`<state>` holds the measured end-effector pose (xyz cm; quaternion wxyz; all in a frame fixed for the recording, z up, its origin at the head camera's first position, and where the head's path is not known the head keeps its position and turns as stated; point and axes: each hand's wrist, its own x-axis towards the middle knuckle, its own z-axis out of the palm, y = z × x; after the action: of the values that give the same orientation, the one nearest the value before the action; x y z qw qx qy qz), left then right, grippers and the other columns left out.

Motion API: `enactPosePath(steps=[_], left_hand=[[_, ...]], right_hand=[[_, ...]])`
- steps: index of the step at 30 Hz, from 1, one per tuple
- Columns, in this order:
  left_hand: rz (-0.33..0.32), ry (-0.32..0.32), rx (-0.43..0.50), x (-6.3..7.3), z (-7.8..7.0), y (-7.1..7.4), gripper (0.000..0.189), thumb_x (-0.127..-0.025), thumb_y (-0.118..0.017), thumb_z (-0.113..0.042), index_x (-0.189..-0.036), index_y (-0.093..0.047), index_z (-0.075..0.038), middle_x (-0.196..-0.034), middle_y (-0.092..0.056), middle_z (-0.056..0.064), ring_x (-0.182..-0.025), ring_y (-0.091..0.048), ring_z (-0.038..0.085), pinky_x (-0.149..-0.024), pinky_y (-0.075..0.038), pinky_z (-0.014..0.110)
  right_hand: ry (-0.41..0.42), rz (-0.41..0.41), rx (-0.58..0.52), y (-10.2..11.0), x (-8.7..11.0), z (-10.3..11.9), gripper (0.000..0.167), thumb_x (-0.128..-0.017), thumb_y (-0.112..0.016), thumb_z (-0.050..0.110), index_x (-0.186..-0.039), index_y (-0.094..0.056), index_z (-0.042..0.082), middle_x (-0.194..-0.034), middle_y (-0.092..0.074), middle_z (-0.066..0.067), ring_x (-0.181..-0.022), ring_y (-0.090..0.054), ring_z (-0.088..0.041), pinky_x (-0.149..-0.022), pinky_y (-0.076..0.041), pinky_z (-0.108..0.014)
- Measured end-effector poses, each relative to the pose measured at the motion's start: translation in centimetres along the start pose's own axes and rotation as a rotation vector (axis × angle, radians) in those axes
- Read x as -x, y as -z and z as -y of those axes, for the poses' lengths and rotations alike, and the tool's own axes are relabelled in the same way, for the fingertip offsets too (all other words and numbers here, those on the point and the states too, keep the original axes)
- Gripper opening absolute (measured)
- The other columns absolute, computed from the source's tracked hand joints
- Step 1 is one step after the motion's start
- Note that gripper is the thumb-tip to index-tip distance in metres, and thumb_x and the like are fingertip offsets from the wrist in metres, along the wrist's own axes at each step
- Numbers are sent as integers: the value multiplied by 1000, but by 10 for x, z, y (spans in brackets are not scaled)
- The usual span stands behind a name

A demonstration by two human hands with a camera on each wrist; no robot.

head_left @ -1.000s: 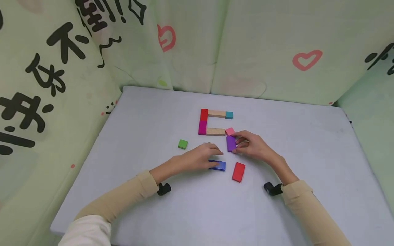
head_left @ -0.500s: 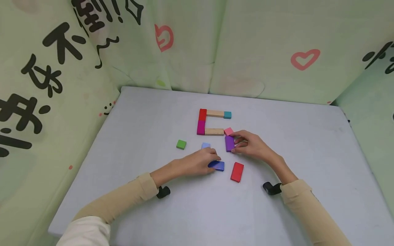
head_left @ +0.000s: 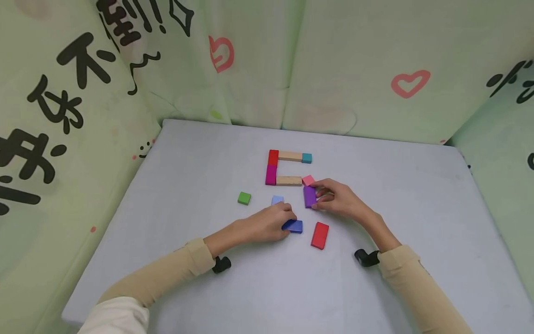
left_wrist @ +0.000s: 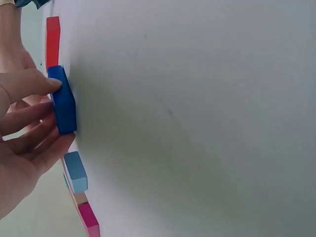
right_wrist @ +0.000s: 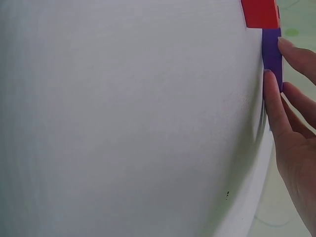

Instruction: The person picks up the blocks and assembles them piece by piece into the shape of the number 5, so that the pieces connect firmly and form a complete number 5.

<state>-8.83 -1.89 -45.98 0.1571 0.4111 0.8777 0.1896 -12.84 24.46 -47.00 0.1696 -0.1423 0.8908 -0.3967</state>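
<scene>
My left hand pinches a dark blue block between thumb and fingers, as the left wrist view shows up close. In the head view part of that block is hidden under the hand. My right hand grips a purple block by its ends, thumb at the near end and a fingertip at the far end. A small pink block, set at an angle, sits at the purple block's far end. Beside the left hand's knuckles lies a light blue block, and a red block lies between the two forearms.
Farther back, a red block, a magenta block, two plain wooden blocks and a teal block form a three-sided outline. A green block lies to the left. Patterned curtains border the white table.
My left fingers have closed round the dark blue block. Its hand has drawn back slightly, bringing the light blue block into view. The right hand stays on the purple block.
</scene>
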Motion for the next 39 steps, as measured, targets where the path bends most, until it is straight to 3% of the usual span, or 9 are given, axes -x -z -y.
enactPosePath(steps=[8, 14, 21, 31, 39], left_hand=[[-54, 58, -1, -9, -2, -2, 39, -94, -75, -18, -129, -68, -2, -125, -65, 10, -113, -61, 18, -96, -57, 26], [-104, 53, 36, -17, -4, -1, 38, -93, -76, -17, -127, -69, -2, -121, -65, 10, -109, -60, 18, -92, -57, 24], [-109, 57, 78, -24, -6, -3, 38, -92, -77, -17, -127, -71, -2, -114, -65, 9, -104, -57, 17, -86, -53, 20], [-95, 69, 85, -28, -6, -9, 39, -93, -77, -18, -128, -70, -1, -112, -64, 9, -102, -56, 16, -82, -51, 17], [-126, 83, 78, -32, -7, -6, 38, -94, -75, -18, -128, -70, -1, -113, -64, 10, -104, -56, 17, -82, -51, 18]], right_hand=[[-34, 0, 4, -1, 1, 1, 63, -89, -81, 14, -145, -54, 6, -127, -62, -17, -108, -67, -30, -97, -58, -47], [-35, -8, -12, -1, 1, 1, 63, -88, -81, 12, -145, -54, 7, -124, -64, -17, -105, -68, -28, -96, -58, -45], [-17, -8, -21, -3, 4, 1, 62, -89, -81, 13, -145, -55, 6, -125, -64, -18, -105, -68, -27, -94, -59, -40], [-26, 5, -26, -7, 6, -1, 61, -90, -80, 14, -145, -55, 6, -129, -63, -17, -110, -66, -29, -96, -59, -42], [13, -10, 7, -1, 4, 1, 55, -94, -73, 8, -145, -55, 7, -130, -61, -16, -113, -63, -31, -100, -56, -48]])
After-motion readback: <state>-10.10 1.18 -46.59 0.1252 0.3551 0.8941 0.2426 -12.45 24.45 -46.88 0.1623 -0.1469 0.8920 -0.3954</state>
